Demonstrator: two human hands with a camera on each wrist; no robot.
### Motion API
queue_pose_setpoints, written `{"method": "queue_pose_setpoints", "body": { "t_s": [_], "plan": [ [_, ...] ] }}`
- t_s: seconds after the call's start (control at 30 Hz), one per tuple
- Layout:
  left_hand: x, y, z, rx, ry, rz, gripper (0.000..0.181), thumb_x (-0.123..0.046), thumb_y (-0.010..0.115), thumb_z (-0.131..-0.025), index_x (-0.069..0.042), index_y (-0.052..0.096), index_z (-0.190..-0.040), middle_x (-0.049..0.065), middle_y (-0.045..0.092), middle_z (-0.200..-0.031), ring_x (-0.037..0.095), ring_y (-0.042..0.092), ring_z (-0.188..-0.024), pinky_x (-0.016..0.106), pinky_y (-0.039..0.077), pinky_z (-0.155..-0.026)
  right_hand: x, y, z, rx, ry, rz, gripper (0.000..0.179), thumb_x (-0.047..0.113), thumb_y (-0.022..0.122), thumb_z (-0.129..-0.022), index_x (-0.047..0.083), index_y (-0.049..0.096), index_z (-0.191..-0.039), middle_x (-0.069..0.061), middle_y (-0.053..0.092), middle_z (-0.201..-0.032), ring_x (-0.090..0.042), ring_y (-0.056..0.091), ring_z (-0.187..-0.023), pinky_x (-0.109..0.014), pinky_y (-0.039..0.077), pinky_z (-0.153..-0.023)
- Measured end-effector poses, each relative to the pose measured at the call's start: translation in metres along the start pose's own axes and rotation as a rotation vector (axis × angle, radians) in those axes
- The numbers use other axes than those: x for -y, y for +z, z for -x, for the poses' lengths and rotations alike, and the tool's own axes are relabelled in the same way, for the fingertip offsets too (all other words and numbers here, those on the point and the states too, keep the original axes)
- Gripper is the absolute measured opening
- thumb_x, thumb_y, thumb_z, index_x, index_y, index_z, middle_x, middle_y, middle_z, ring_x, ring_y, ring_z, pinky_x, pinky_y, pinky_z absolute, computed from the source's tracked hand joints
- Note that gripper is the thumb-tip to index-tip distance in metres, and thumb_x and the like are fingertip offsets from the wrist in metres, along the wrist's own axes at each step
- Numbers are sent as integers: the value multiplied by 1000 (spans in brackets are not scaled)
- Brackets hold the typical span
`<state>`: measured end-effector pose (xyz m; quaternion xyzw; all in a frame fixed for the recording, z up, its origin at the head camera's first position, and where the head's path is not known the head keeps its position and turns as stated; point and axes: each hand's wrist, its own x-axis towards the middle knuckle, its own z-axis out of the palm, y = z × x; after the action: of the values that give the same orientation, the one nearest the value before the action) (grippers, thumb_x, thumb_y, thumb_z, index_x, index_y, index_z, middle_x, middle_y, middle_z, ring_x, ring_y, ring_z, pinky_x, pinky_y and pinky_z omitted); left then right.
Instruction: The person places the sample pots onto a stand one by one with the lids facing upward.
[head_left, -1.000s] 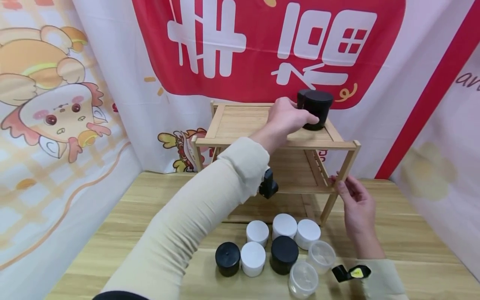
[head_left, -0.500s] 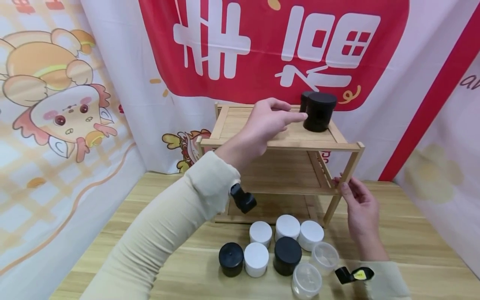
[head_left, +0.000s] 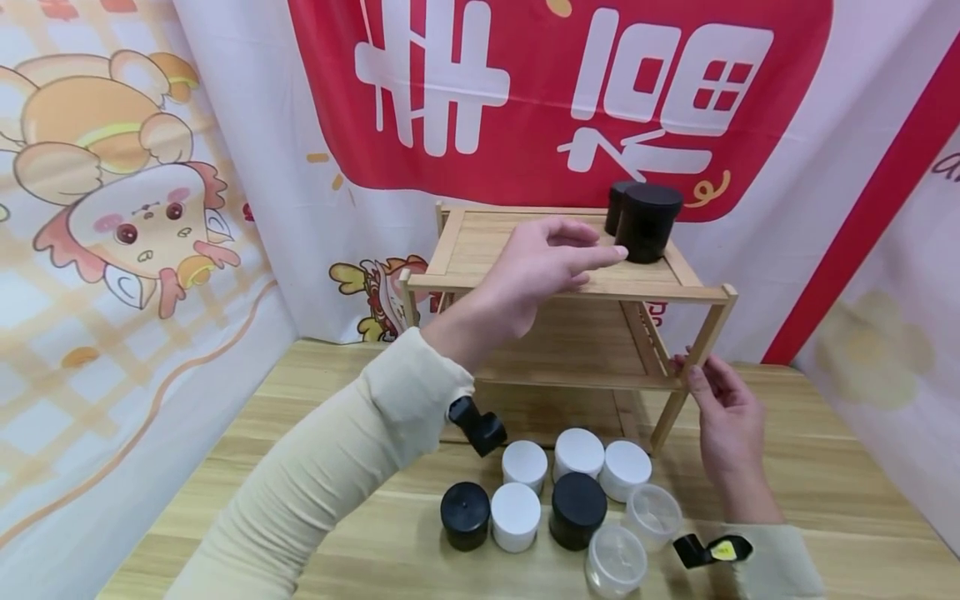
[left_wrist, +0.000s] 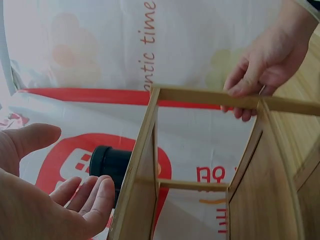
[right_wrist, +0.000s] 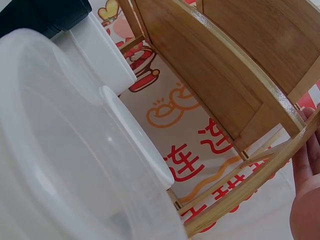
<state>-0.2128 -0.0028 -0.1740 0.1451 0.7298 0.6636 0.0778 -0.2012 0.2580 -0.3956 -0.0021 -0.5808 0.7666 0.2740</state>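
Observation:
My left hand (head_left: 547, 262) is over the front edge of the wooden shelf rack's (head_left: 480, 242) top tier, fingers loosely extended and holding nothing. Just beyond its index fingertip stands a black lidded jar (head_left: 649, 223), upright on the top tier, with a second black jar (head_left: 617, 208) partly hidden behind it. In the left wrist view, a gap shows between the thumb and the fingers (left_wrist: 102, 200). My right hand (head_left: 731, 425) grips the rack's right front post around the middle tier, thumb in front and fingers behind. That grip also shows in the left wrist view, with the right hand (left_wrist: 272, 65) on the frame.
On the table (head_left: 360, 533) before the rack stand several white-lidded jars (head_left: 579, 450), two black jars (head_left: 465, 515) and two clear tubs (head_left: 617, 560). Printed cloth (head_left: 360, 183) hangs behind and at both sides. The rack's middle tier (head_left: 577, 342) lies below the left hand.
My left hand has let go of the front black jar and drawn back to the left, then dipped slightly. The jar stays on the top tier. My right hand keeps its grip on the post.

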Motion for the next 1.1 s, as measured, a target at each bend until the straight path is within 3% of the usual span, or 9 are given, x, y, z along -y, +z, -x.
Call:
{"method": "queue_pose_setpoints", "body": {
  "t_s": [0.3, 0.6, 0.93, 1.1],
  "plan": [
    [14, -5, 14, 85, 63, -14, 43, -25, 79, -99, -12, 67, -137, 2, 68, -132, 20, 71, -117, 35, 57, -109, -2, 2, -1, -5, -15, -29, 39, 5, 67, -104, -5, 65, -141, 1, 83, -111, -10, 77, -107, -16, 58, -98],
    [35, -11, 21, 166, 135, -41, 42, -19, 79, -98, -10, 66, -137, 5, 71, -133, 18, 68, -121, 31, 57, -106, -2, -1, 0, 17, -10, 9, 39, 10, 68, -105, 2, 67, -143, 4, 82, -113, -8, 75, -110, -14, 56, -99],
    [63, -15, 26, 244, 148, -90, 44, -18, 80, -97, -12, 65, -139, 4, 70, -137, 17, 67, -125, 32, 57, -108, -1, -1, -1, -7, 21, 5, 41, 11, 68, -104, 2, 66, -144, 3, 82, -114, -10, 75, -111, -14, 56, -101],
    [75, -18, 28, 246, 116, -110, 47, -22, 81, -96, -15, 65, -140, 2, 68, -140, 16, 65, -127, 35, 55, -111, -1, -1, -1, -1, 18, -1, 41, 10, 68, -104, 1, 66, -144, 3, 82, -114, -10, 75, -111, -14, 56, -101]
  ]
}}
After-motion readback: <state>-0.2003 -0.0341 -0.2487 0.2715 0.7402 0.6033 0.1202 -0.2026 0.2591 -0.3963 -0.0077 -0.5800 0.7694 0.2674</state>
